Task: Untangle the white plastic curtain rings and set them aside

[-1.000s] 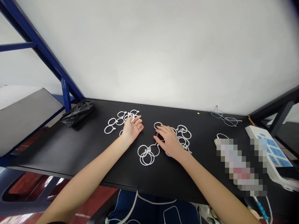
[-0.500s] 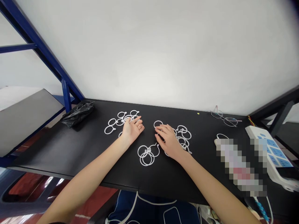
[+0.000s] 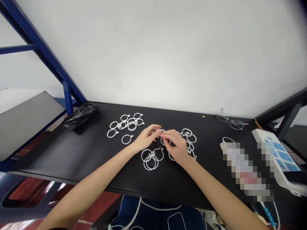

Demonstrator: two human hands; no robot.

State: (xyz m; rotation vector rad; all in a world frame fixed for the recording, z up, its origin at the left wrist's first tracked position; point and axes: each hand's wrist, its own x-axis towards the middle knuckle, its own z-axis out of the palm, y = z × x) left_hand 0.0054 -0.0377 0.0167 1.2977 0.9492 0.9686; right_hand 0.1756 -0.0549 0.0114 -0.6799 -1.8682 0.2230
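White plastic rings lie in three groups on a black table (image 3: 72,153). One group of rings (image 3: 124,125) lies at the left, a linked cluster (image 3: 151,158) near the front, and a pile (image 3: 189,139) at the right. My left hand (image 3: 145,139) and my right hand (image 3: 176,145) meet above the middle of the table. Both pinch a single white ring (image 3: 161,131) between their fingertips. My right hand partly covers the right pile.
A crumpled black bag (image 3: 80,116) sits at the table's back left by a blue metal frame (image 3: 48,60). Spectacles (image 3: 231,121) lie at the back right. A white power strip (image 3: 279,156) and a blurred object (image 3: 247,172) occupy the right side.
My left hand left the left group of rings and moved right to meet my right hand. My right hand lifted a ring from its pile; both hands now pinch it.
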